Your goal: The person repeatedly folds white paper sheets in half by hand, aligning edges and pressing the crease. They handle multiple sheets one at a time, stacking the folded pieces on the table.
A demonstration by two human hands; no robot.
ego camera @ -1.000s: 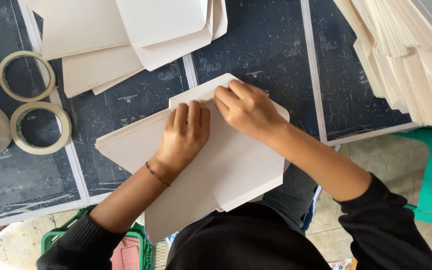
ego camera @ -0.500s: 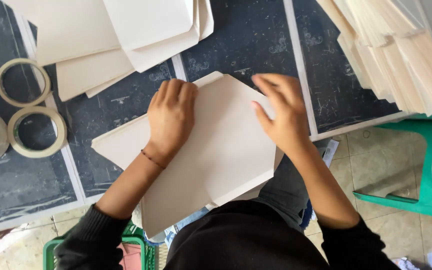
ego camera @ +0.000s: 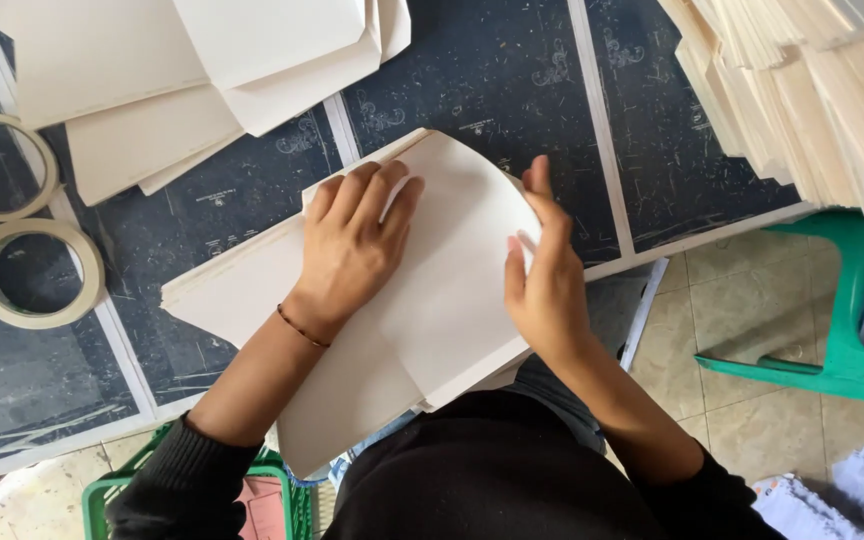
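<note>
A stack of cream paper sheets (ego camera: 252, 285) lies on the dark table (ego camera: 492, 80) in front of me, overhanging its near edge. My left hand (ego camera: 352, 245) presses flat on the stack with fingers spread. The top sheet (ego camera: 452, 290) is curled up along its right side. My right hand (ego camera: 544, 275) lifts that right edge, thumb and fingers on the paper's rim.
More cream sheets (ego camera: 152, 90) are spread at the back left. A tall fanned pile of paper (ego camera: 802, 90) sits at the back right. Two rolls of masking tape (ego camera: 37, 272) lie at the left. A green plastic stool (ego camera: 832, 300) stands right.
My right hand slid from the top of the stack to its right edge and raised the top sheet. The left hand stayed pressed on the stack.
</note>
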